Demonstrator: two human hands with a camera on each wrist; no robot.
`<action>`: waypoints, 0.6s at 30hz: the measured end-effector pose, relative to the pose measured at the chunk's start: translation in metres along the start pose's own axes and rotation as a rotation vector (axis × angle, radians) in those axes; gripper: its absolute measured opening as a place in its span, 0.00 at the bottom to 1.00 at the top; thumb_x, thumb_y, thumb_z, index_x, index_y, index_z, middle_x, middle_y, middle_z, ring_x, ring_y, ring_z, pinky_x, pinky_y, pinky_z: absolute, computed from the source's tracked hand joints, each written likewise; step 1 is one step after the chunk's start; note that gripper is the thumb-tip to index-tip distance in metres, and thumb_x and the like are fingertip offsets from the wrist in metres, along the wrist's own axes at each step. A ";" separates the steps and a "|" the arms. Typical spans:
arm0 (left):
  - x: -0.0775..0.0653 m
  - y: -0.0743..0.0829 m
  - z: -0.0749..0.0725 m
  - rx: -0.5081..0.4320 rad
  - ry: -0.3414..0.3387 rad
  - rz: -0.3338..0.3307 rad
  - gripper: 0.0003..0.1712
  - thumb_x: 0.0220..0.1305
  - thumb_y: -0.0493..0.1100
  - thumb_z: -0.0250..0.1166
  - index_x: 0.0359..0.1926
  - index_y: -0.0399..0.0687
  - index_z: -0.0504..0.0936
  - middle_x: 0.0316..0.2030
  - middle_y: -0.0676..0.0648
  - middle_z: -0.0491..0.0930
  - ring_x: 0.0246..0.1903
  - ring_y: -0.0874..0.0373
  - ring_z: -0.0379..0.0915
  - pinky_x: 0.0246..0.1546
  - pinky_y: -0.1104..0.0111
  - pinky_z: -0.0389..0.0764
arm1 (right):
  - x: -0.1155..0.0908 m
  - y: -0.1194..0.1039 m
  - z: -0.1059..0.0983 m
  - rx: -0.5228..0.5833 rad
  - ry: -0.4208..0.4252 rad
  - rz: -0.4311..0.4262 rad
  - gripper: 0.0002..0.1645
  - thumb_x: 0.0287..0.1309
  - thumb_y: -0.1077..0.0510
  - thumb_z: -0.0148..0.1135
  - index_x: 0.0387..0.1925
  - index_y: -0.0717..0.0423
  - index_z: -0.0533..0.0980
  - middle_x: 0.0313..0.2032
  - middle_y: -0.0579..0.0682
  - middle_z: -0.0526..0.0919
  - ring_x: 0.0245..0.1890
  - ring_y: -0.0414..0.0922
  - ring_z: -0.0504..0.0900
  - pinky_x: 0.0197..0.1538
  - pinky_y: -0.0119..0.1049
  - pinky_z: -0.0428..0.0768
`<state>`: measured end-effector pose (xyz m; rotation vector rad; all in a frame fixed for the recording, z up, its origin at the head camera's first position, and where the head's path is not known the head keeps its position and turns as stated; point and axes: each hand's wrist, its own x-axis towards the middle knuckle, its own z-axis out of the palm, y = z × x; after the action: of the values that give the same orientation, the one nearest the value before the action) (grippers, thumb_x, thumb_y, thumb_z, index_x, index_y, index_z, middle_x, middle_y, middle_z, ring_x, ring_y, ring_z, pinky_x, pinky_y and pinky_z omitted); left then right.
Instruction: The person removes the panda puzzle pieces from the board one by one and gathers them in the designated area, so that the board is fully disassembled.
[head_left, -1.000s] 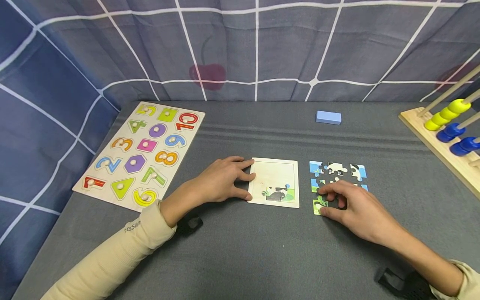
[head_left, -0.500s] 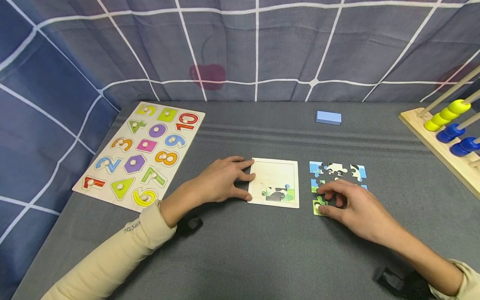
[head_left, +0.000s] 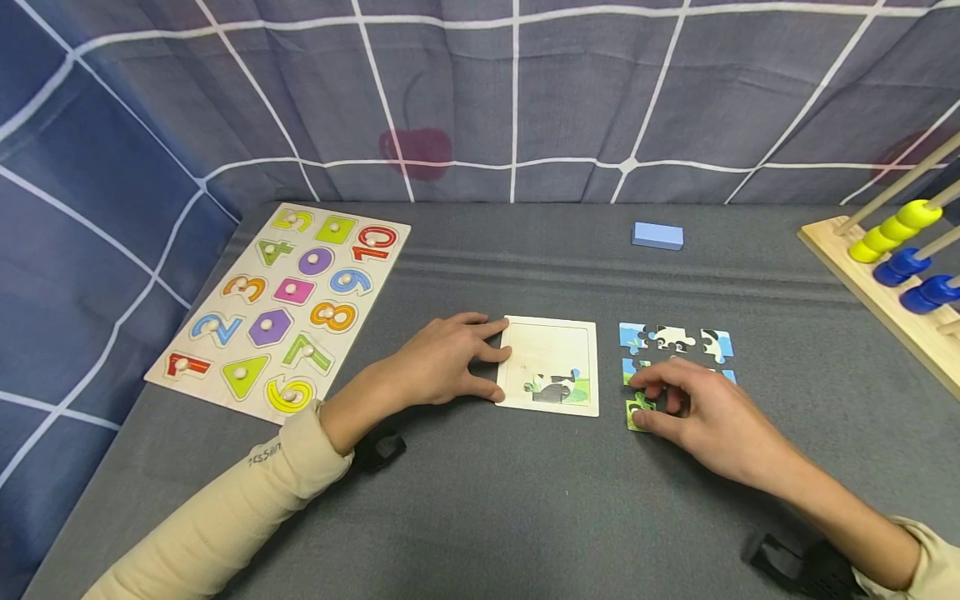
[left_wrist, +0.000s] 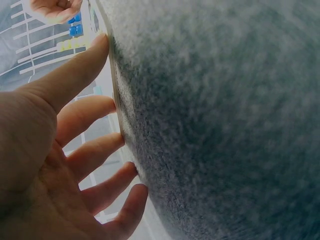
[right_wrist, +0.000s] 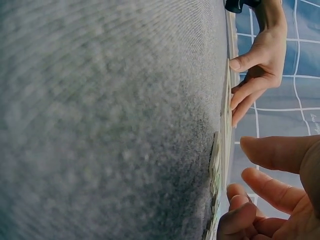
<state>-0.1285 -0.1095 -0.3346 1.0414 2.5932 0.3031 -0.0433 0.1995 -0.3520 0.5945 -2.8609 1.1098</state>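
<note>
My left hand [head_left: 453, 358] has its fingers spread, the fingertips touching the left edge of a square wooden puzzle tray [head_left: 549, 350]. A few joined pieces of a black-and-white animal picture [head_left: 555, 387] lie low in the tray. To its right, my right hand [head_left: 716, 421] hovers over loose jigsaw pieces, thumb and index finger apart with nothing between them. Below the thumb and index finger shows a green corner piece [head_left: 639, 410]. Panda pieces [head_left: 671, 337] and a blue-edged piece [head_left: 632, 335] lie in rows behind; the hand hides others. The right wrist view shows the fingers above the flat pieces [right_wrist: 215, 175].
A wooden number-and-shape peg board [head_left: 273, 321] lies at the left, under the edge of the left sleeve. A blue block [head_left: 657, 235] sits toward the back. A bead abacus [head_left: 892, 267] stands at the right edge. Checked cloth [head_left: 465, 92] hangs behind the grey table [head_left: 480, 508].
My right hand has shifted slightly left over the loose pieces. My left hand, the tray and the pieces have stayed in place.
</note>
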 end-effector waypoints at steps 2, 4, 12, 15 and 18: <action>0.000 0.000 0.000 -0.001 -0.002 -0.003 0.34 0.56 0.60 0.71 0.62 0.54 0.81 0.71 0.48 0.63 0.70 0.44 0.57 0.61 0.42 0.64 | 0.000 0.000 0.000 0.010 -0.002 0.001 0.15 0.49 0.61 0.76 0.40 0.50 0.83 0.32 0.39 0.77 0.28 0.36 0.70 0.29 0.28 0.68; 0.000 0.000 0.000 -0.003 -0.004 -0.006 0.34 0.56 0.60 0.71 0.62 0.54 0.80 0.72 0.48 0.62 0.70 0.44 0.56 0.61 0.42 0.64 | 0.001 -0.001 0.000 0.022 -0.005 0.003 0.15 0.49 0.61 0.76 0.40 0.50 0.83 0.32 0.39 0.77 0.28 0.36 0.70 0.28 0.28 0.69; -0.001 0.001 0.000 -0.003 -0.007 -0.009 0.34 0.56 0.61 0.71 0.62 0.54 0.80 0.72 0.48 0.62 0.70 0.45 0.56 0.61 0.41 0.64 | 0.003 -0.003 0.003 0.060 -0.013 -0.010 0.16 0.50 0.63 0.75 0.42 0.51 0.83 0.33 0.40 0.78 0.30 0.37 0.71 0.28 0.28 0.70; 0.000 0.000 0.000 -0.002 -0.002 0.000 0.34 0.56 0.61 0.71 0.62 0.54 0.81 0.71 0.48 0.63 0.70 0.44 0.57 0.60 0.41 0.64 | 0.006 -0.006 0.004 0.081 -0.020 -0.017 0.16 0.50 0.63 0.75 0.42 0.51 0.82 0.33 0.41 0.78 0.30 0.37 0.71 0.28 0.28 0.70; 0.000 0.000 0.000 -0.003 0.003 0.007 0.34 0.56 0.60 0.72 0.61 0.54 0.81 0.71 0.47 0.63 0.70 0.44 0.57 0.60 0.42 0.65 | 0.010 -0.011 0.007 0.097 -0.033 -0.021 0.16 0.50 0.63 0.75 0.42 0.51 0.82 0.33 0.42 0.77 0.30 0.38 0.72 0.29 0.29 0.71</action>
<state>-0.1284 -0.1098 -0.3348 1.0506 2.5912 0.3097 -0.0480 0.1847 -0.3485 0.6512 -2.8350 1.2530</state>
